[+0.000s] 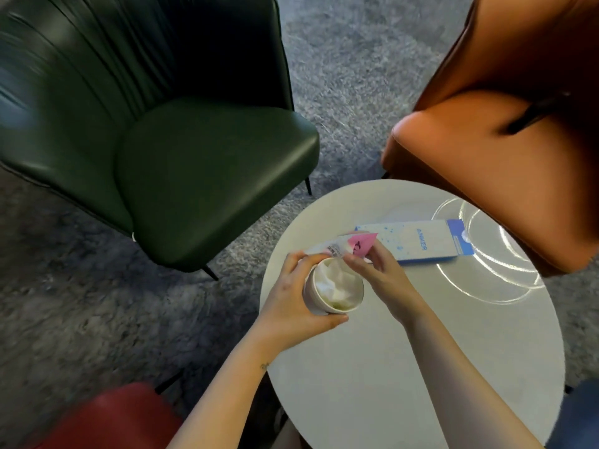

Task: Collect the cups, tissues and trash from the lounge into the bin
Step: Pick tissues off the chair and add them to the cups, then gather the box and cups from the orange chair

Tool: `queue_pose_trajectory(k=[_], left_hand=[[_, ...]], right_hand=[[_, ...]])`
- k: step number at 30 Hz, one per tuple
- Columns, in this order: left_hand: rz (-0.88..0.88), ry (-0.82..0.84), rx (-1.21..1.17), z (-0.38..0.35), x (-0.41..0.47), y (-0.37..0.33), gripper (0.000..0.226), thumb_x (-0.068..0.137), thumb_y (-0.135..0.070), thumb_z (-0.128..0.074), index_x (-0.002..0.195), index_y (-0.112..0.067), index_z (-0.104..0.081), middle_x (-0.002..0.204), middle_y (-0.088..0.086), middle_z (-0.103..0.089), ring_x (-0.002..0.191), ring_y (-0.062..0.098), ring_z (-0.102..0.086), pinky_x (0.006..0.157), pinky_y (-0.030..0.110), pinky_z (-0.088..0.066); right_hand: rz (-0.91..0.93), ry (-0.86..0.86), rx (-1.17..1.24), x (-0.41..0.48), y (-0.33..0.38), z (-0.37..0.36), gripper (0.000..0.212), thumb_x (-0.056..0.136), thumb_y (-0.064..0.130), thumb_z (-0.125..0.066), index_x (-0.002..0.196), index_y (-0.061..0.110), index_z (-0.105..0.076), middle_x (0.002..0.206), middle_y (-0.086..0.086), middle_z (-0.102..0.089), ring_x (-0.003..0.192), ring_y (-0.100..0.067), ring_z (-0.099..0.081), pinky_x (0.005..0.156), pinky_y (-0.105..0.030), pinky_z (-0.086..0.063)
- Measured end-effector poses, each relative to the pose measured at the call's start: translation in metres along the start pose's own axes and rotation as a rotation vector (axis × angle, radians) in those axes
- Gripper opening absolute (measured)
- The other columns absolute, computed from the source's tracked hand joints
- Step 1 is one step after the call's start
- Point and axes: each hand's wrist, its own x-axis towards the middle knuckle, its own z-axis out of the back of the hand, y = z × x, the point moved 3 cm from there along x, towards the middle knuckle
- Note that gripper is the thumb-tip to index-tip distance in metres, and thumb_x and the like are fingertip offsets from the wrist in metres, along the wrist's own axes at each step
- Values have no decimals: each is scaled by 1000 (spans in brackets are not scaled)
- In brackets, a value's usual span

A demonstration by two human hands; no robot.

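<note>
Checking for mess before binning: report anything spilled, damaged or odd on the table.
No spill or damage shows. The only oddity: the paper cup, gripped tilted by the left hand, is stuffed with crumpled tissue, and the right hand pinches a pink wrapper by its far rim.

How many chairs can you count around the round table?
3 clearly: the green armchair upper left, the orange chair upper right, the red chair at the bottom left edge. A blue shape at the bottom right corner may be a fourth, cut off.
</note>
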Motion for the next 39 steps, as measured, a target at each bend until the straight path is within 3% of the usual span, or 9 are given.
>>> queue_pose_trajectory(k=[4, 7, 11, 14, 16, 20, 26, 31, 39], left_hand=[[-17, -52, 35, 9, 12, -6, 81, 57, -33, -87, 121, -43, -38, 121, -18, -35, 119, 1, -37, 91, 2, -30], [-32, -73, 45, 14, 24, -9, 80, 56, -33, -87, 117, -46, -37, 119, -22, -35, 120, 3, -37, 96, 17, -36], [-47, -78, 52, 11, 42, -8, 81, 55, -32, -87, 117, -46, -38, 120, -19, -36, 120, 4, -37, 98, 21, -37], [-40, -64, 47, 2, 51, -1, 81, 55, -31, -88, 118, -45, -39, 119, -21, -35, 119, 3, -37, 97, 18, -38], [-36, -39, 41, -5, 53, 6, 81, 55, -31, -88, 116, -48, -38, 119, -25, -33, 117, -1, -37, 95, 13, -38], [-27, -12, 27, -18, 57, 18, 79, 55, -30, -88, 114, -48, -39, 118, -22, -35, 113, -11, -36, 87, -1, -34], [-16, 17, 41, -27, 61, 28, 82, 54, -31, -88, 122, -39, -42, 118, -22, -35, 113, -12, -38, 87, 0, -35], [-58, 17, 29, -32, 63, 21, 78, 56, -32, -86, 117, -46, -39, 117, -24, -36, 112, -15, -37, 87, -2, -33], [-132, 38, 34, -41, 64, -26, 83, 54, -30, -88, 124, -35, -43, 117, -15, -38, 109, -16, -39, 86, -2, -33]], right_hand=[[35, -43, -33, 14, 14, 9, 39, 81, 46, -48, 118, 32, -49, 124, 10, -53, 117, 2, -47, 91, -11, -38], [29, -197, -70, 26, 16, 34, 43, 81, 35, -45, 123, 30, -44, 131, 6, -48, 119, 3, -42, 91, -10, -32], [-64, -274, -661, 46, -5, 72, 74, 73, 9, -63, 138, 22, -31, 142, 0, -38, 133, -19, -30, 109, -36, -24], [-230, -103, -1087, 58, -33, 89, 104, 66, 19, -73, 144, 30, -6, 154, 0, -12, 142, -22, -3, 114, -42, -4], [-271, -24, -1253, 64, -50, 96, 117, 64, 25, -77, 144, 34, 7, 156, 1, 4, 142, -22, 11, 112, -44, 3], [-269, 6, -1457, 76, -69, 105, 120, 67, 21, -76, 142, 34, 17, 155, 0, 10, 141, -26, 17, 111, -48, 5], [-277, -32, -1534, 78, -92, 108, 102, 75, 4, -61, 143, 31, 9, 153, -3, -5, 141, -28, 10, 111, -49, 6], [-239, -151, -1429, 50, -104, 112, 87, 63, 19, -69, 136, 24, -22, 130, -5, -32, 131, -25, -19, 110, -43, 0], [-336, -383, -1210, -39, -65, 144, 91, 55, 34, -76, 130, 24, -26, 118, -4, -34, 114, -25, -41, 112, -46, -4]])
